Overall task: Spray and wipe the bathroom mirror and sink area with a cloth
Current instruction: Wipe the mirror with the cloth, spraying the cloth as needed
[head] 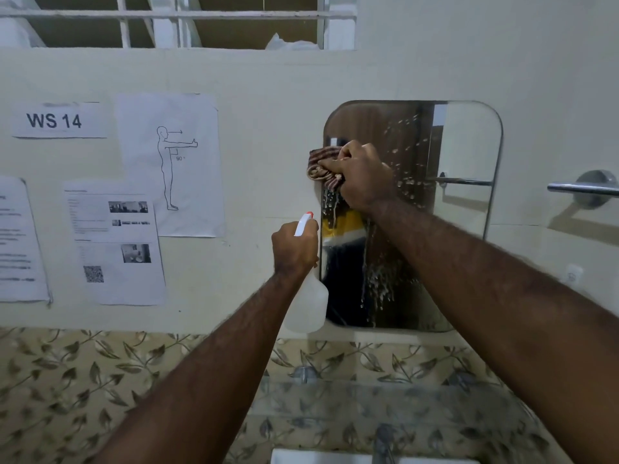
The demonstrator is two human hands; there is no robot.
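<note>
**A:** What's on the far left?

**B:** Printed sheets taped to the wall, with a "WS 14" sign above them.

**A:** And the left hand?

**B:** It is raised just left of the mirror. Its grip is closed round the neck of a clear bottle. The red-tipped nozzle pokes up above the fingers and the body hangs below the wrist.

**A:** Where's the cloth?

**B:** It is bunched up, striped, and pressed on the mirror's left edge, lapping a little onto the wall. The right hand has it in a tight grip, fingers curled over it, back of the hand toward the camera.

**A:** How does the mirror look?

**B:** It has rounded corners. Droplets speckle the middle, and wet runs trail down below the cloth.

**A:** Anything farther right?

**B:** A chrome rail on the wall, well apart from the mirror. Lower down are leaf-patterned tiles, a blurred tap and the white sink rim at the bottom edge.
</note>
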